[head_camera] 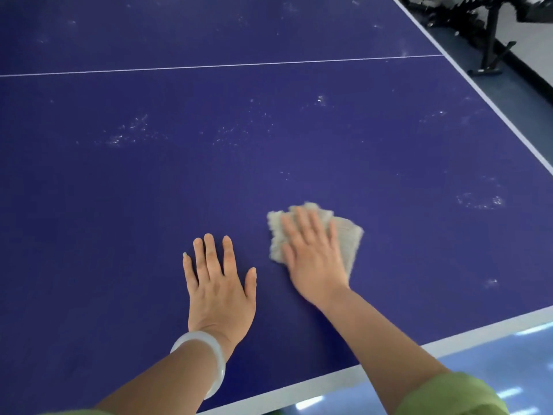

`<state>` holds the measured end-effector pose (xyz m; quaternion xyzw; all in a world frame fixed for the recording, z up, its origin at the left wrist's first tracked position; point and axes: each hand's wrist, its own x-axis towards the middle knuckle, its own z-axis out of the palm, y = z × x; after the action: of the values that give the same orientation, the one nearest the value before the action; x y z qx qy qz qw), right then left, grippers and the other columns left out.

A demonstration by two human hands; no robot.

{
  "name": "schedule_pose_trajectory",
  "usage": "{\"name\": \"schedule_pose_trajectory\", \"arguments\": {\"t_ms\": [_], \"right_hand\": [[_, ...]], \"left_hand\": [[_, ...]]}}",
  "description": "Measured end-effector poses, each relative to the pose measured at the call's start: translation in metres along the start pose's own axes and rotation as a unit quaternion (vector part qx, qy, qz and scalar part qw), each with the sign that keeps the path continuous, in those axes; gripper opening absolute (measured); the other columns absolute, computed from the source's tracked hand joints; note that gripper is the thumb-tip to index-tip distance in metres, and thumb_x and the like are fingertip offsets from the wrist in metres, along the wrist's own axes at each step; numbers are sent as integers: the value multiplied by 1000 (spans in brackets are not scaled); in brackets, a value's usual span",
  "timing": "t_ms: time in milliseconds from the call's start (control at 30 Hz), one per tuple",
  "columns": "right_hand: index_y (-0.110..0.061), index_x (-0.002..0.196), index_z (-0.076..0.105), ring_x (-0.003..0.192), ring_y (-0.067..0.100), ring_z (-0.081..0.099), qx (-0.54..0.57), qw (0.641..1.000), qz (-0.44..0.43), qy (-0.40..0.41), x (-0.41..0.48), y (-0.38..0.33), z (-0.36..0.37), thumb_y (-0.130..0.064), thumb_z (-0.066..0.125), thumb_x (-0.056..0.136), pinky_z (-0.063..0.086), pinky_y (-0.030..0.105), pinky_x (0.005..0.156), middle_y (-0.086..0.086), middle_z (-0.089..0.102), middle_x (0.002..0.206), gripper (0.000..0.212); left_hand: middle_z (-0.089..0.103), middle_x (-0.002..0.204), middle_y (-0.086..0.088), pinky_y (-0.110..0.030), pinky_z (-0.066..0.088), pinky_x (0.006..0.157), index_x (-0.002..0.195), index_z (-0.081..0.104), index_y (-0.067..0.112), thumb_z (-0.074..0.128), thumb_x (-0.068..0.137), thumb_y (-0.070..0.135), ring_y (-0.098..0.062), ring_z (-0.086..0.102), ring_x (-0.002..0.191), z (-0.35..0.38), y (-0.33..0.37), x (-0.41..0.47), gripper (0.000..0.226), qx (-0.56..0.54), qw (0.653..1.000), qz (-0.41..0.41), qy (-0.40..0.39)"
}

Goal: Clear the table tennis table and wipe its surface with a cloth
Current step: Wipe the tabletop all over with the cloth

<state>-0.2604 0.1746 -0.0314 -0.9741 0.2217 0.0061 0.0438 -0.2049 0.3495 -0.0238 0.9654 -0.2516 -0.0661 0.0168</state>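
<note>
This looks like a sports hall or games room: a big dark blue table tennis table with white lines (209,175), a shiny pale blue floor (493,363) below, a black metal stand (490,40) beyond.

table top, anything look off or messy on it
Yes. Whitish speckled smudges are scattered across the blue table, mostly beyond and to the right of the cloth that the right hand presses flat. They look like dust or residue not yet wiped. Nothing looks damaged or askew.

Both flat: left grip (220,290), right grip (314,256).
</note>
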Motion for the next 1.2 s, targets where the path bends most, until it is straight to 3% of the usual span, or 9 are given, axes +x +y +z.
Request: {"name": "schedule_pose_trajectory", "arguments": {"t_ms": [133, 233, 300, 367, 600, 700, 933, 1133, 1200], "right_hand": [[-31, 158, 10, 153, 16, -5, 5, 994, -106, -35, 26, 40, -9, -48, 5, 100, -6, 44, 123, -8, 3, 166, 61], [-24, 157, 19, 152, 20, 4, 4, 992, 125, 10, 41, 125, -22, -40, 12, 102, 5, 48, 122, -2, 13, 165, 57], [-22, 157, 18, 152, 23, 2, 48, 942, 331, 21, 35, 159, -31, -36, 20, 104, 2, 53, 121, 1, 10, 165, 55], [-21, 159, 10, 152, 25, -5, 83, 904, 420, 11, 29, 144, -31, -36, 19, 105, -3, 56, 120, 3, 1, 166, 56], [-21, 159, 10, 153, 24, -3, 44, 993, 107, 14, -69, -38, 3, -40, 16, 104, 1, 56, 121, 1, 4, 166, 58], [-23, 157, 21, 153, 21, 7, 23, 999, -32, -16, -104, -15, 3, -42, 20, 103, 9, 53, 121, -1, 14, 165, 57], [-22, 157, 22, 152, 24, 6, 58, 940, 334, 30, -100, 62, -9, -34, 21, 105, 4, 54, 121, 1, 13, 165, 54], [-23, 158, 20, 153, 21, 9, 15, 997, -68, -13, -160, -2, 5, -39, 28, 103, 13, 52, 120, -3, 14, 165, 57], [-26, 157, 22, 152, 18, 12, 14, 999, -41, -3, -164, 38, 3, -39, 28, 103, 13, 50, 121, -7, 16, 164, 55]], "left_hand": [[14, 161, -22, -54, 8, 121, 155, 16, 9, 2, 95, 54, -37, 6, 150, 1, 0, 1, 77, -5, 1000, 1, 6], [10, 162, -21, -54, 6, 122, 156, 13, 10, -1, 94, 55, -36, 2, 151, 2, 1, 1, 77, -5, 1000, 2, 2], [5, 162, -20, -53, 3, 122, 156, 7, 11, -3, 94, 55, -36, -2, 151, 3, 1, 2, 77, 2, 1000, 0, 3], [2, 163, -20, -53, 1, 121, 156, 3, 11, -6, 93, 55, -36, -5, 150, 3, 0, 2, 77, 7, 1000, -1, -1], [12, 161, -22, -55, 5, 121, 156, 12, 9, 6, 100, 51, -38, 4, 150, 6, 0, 1, 70, -1, 1000, -1, 15], [15, 160, -23, -55, 7, 121, 155, 16, 9, 11, 100, 50, -39, 7, 149, 6, -1, 0, 69, -1, 1000, 1, 21], [12, 161, -22, -53, 4, 121, 156, 15, 9, 8, 99, 51, -37, 4, 150, 5, 0, -1, 71, 5, 1000, 0, 18], [14, 160, -22, -53, 4, 121, 154, 19, 9, 19, 97, 53, -37, 4, 150, 6, -2, 0, 73, -19, 999, -1, 31], [14, 160, -23, -53, 3, 121, 154, 18, 9, 19, 97, 54, -37, 5, 150, 7, -2, 0, 73, -22, 999, 1, 34]]}}
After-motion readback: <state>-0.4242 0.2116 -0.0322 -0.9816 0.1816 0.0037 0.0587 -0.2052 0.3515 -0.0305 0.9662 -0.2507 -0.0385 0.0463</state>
